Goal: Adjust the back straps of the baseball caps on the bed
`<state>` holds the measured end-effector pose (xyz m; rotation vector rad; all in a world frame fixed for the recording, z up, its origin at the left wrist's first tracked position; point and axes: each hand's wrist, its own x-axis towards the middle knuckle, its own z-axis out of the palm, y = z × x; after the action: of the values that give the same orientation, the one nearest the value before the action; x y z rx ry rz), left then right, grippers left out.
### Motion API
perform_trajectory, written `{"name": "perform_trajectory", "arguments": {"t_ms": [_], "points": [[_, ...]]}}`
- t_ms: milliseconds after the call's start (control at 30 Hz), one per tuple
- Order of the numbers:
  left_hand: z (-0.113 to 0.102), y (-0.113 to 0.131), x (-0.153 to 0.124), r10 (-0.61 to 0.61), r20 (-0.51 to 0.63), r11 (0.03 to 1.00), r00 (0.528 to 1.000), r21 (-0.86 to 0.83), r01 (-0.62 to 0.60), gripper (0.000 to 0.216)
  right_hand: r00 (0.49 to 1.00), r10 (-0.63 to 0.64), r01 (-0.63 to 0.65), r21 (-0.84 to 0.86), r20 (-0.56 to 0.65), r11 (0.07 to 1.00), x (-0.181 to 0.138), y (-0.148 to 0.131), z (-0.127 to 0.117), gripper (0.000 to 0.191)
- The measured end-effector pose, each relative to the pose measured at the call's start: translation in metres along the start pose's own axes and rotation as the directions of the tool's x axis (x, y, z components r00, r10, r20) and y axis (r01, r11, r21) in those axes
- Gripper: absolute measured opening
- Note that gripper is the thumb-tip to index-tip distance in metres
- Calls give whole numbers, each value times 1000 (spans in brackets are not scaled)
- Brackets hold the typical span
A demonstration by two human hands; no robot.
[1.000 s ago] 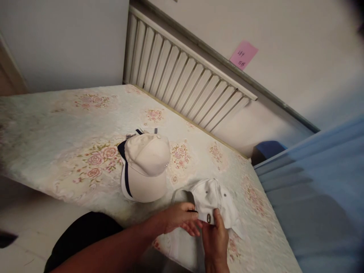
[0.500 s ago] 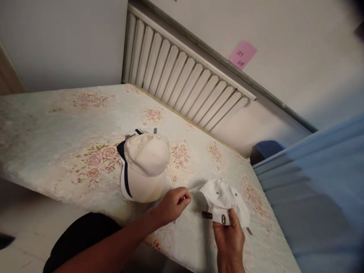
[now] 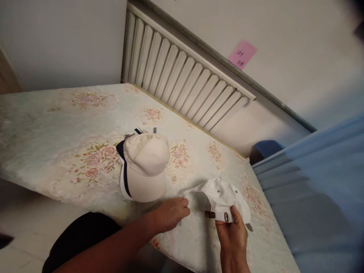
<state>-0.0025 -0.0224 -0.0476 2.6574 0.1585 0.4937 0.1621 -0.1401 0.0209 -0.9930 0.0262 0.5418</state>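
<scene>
Right hand (image 3: 231, 233): grasping the white cap (image 3: 224, 195) at its rear lower edge, thumb pressed on top of the fabric, fingers underneath. A metal buckle (image 3: 209, 214) sits on that edge just left of the thumb. Left hand (image 3: 170, 213): clenched, fingers curled in, closed on the loose end of the cap's rear strap (image 3: 191, 192), which arcs from the fingertips across to the crown. The two hands are near each other, with the open back of the cap between them. The white cap lies just beyond the right hand and to the right of the left hand, its crown resting on the bed (image 3: 57, 125), close to the near edge. The bed carries a pale floral cover. A stack of caps (image 3: 145, 167), a beige one on top with navy trim showing beneath, rests beyond the left hand, just beside its knuckles but apart from the white cap. A white radiator (image 3: 182, 79) runs along the wall well beyond both hands. A pink note (image 3: 242, 54) is stuck to the wall above it; its writing is too small to read. Blue fabric (image 3: 318, 189) hangs to the right of the right hand.
</scene>
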Motion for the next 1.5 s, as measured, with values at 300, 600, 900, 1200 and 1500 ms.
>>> {"name": "perform_trajectory", "arguments": {"t_ms": [300,600,900,1200,1500], "points": [[-4,14,11,-154,-113,883,982,-462,85,9,990,138,-138,20,-15,990,-3,-7,4,30],[2,12,18,-342,168,-19,925,-985,172,17,965,262,-262,8,3,965,-14,9,3,28],[15,13,21,-239,256,-179,937,-960,216,24,975,219,-219,-13,38,976,-18,31,7,26],[22,15,21,-283,232,-42,931,-972,230,18,968,198,-173,-162,154,971,-30,43,12,35],[24,14,23,-376,276,-122,884,-961,248,28,950,139,-7,-423,281,906,-41,50,-4,29]]}}
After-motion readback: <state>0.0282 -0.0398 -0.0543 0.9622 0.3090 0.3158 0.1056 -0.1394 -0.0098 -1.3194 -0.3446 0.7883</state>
